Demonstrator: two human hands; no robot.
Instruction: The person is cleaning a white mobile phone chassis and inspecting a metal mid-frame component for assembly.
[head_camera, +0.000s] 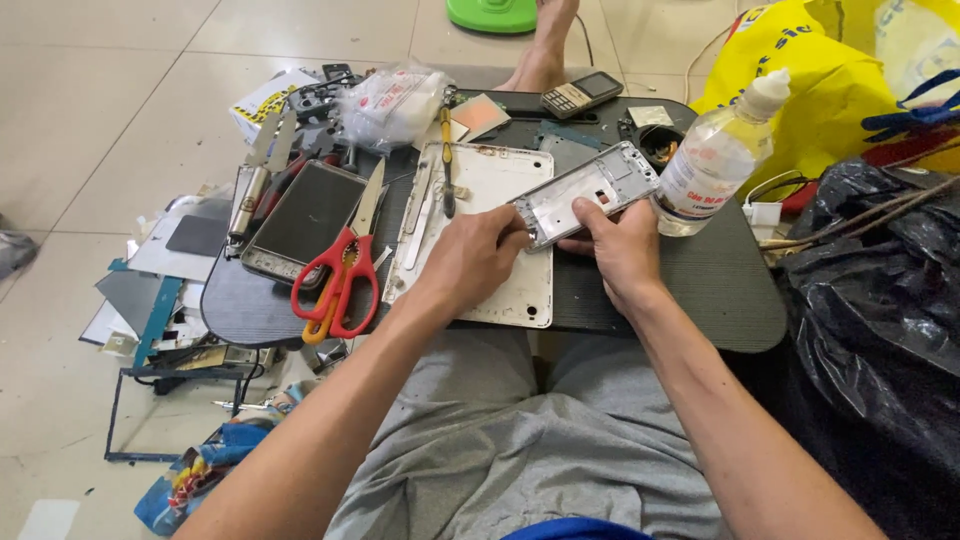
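Both hands clamped on silver phone frame (588, 192) above dark bench (700, 290), left hand (470, 258) at frame's 8 o'clock end, right hand (622, 250) under its 5 o'clock edge, white tablet shell (500, 230) beneath, red scissors (340, 275) at 9 o'clock, clear bottle (715, 160) at 3 o'clock.

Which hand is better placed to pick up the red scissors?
Left, probably. The left hand grips the phone frame at the end nearer the scissors; the right hand holds it farther away.
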